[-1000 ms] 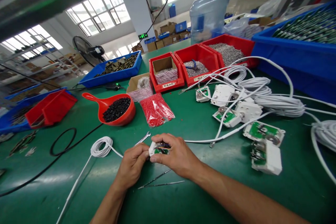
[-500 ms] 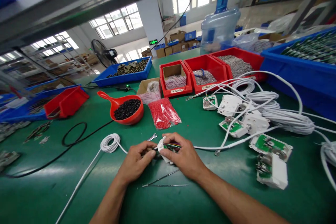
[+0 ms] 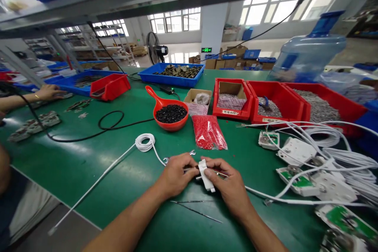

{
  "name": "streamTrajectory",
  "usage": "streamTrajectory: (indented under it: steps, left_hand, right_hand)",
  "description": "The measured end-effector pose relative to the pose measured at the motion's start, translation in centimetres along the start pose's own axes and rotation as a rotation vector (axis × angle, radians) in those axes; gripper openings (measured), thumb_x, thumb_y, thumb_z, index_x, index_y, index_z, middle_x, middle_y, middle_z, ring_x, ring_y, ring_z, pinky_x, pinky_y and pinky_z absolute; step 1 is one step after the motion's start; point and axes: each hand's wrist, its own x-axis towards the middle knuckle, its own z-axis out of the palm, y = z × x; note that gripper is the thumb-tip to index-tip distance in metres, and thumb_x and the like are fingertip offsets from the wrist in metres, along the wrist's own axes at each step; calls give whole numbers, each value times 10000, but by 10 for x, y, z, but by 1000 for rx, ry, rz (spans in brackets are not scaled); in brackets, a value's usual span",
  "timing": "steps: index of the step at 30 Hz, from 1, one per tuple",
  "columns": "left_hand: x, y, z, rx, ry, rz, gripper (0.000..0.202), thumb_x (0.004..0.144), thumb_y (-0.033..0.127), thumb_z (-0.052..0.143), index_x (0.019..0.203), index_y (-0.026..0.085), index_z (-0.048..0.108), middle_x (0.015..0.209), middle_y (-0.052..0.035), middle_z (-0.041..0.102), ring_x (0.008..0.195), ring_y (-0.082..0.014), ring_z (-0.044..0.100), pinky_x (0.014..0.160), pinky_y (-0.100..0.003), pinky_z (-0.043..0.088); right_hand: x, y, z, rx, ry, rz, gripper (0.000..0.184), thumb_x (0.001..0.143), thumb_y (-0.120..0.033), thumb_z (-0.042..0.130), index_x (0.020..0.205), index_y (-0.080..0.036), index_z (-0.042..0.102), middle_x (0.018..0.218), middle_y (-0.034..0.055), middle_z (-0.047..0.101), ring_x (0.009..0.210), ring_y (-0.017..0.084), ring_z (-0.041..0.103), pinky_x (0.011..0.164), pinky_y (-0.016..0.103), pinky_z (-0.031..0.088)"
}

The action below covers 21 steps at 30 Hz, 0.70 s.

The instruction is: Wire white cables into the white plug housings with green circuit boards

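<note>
Two hands meet at the near centre of the green desk [image 3: 88, 165]: the left hand [image 3: 177, 175] and the right hand [image 3: 228, 185] both close their fingers on a small white plastic housing [image 3: 206, 174], held just above the desk surface between them. A thin metal tool or pin shows between the fingertips; which hand grips it cannot be told.

Containers, far to near: a blue tray [image 3: 173, 75] of dark and brass-coloured parts; a tipped red bin [image 3: 110, 86] beside a second blue tray [image 3: 73, 82]; a small cardboard box [image 3: 197, 101] holding a bagged item; three red bins in a row, the first [image 3: 232, 99] with a cardboard insert, the second [image 3: 276, 104] with small grey parts and a blue-handled tool, the third [image 3: 325, 104] filled with grey parts. A red scoop [image 3: 168, 112] holds black pellets; a clear bag [image 3: 209, 132] holds red ones. A water jug [image 3: 307, 57] stands behind the bins.

Open room: bare desk lies left of the hands, crossed by a white cable [image 3: 118, 161] and a black cable [image 3: 109, 122]. The desk edge runs diagonally at lower left. Right of the hands, white housings with green circuit boards [image 3: 298, 179] and coiled white cords [image 3: 348, 157] crowd the surface. Another person's hand [image 3: 49, 92] rests at far left.
</note>
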Motion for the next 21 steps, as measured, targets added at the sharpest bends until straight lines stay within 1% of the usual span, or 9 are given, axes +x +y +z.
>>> streamTrajectory:
  steps: [3,5,7,9,12,14,16,19,21]
  left_hand:
    - [-3,0,7,241,154,212,237,910,243,529,729,124,624,697,-33,579,676,-120,517,660,-227,355]
    - [-2,2,5,235,126,234,219,917,242,522,778,132,651,712,-34,588,692,-123,527,669,-227,361]
    - [1,6,-3,106,35,156,154,894,233,558,854,154,684,769,-27,623,732,-118,558,692,-213,381]
    - [5,8,-11,-27,-44,6,141,875,228,573,868,166,699,782,-14,643,730,-110,575,685,-197,396]
    - [9,8,-18,-183,-177,-243,207,881,263,535,799,136,676,687,-2,627,608,-96,560,585,-184,390]
    - [9,5,-17,-272,-255,-314,225,882,278,516,783,123,646,660,-1,616,565,-97,548,547,-183,384]
    - [7,4,-11,-243,-203,-257,185,865,250,536,762,124,625,688,-7,615,616,-105,555,586,-191,391]
    - [1,5,-1,29,7,-7,140,862,203,537,769,130,612,764,-30,599,740,-129,537,684,-224,372]
    - [-1,7,2,155,69,109,161,887,201,497,798,130,612,800,-45,589,772,-139,520,713,-243,358]
  right_hand:
    - [1,0,2,37,30,22,258,800,-430,702,870,-186,651,1061,95,686,1164,285,545,974,389,386]
    - [1,0,3,63,70,50,296,777,-456,717,870,-183,650,1087,99,678,1117,290,572,942,382,407]
    - [0,-1,5,104,99,89,337,745,-479,739,878,-185,641,1116,98,669,1056,284,603,895,368,439]
    - [0,-1,7,141,121,107,371,713,-485,763,900,-193,630,1140,91,660,1001,268,623,838,342,470]
    - [-1,-3,8,130,118,101,421,699,-478,773,991,-203,645,1117,83,667,911,232,636,752,298,492]
    - [-1,-3,8,88,95,107,461,717,-481,755,1072,-202,659,1052,82,686,850,217,638,711,286,495]
    - [-1,-2,7,58,84,112,473,732,-481,741,1108,-203,669,1031,82,694,859,221,638,731,297,500]
    - [0,1,6,48,100,101,433,727,-466,749,1075,-213,696,1092,81,682,951,238,630,829,319,495]
    - [1,3,5,62,107,101,427,726,-466,750,1069,-217,699,1073,80,689,935,235,639,825,316,504]
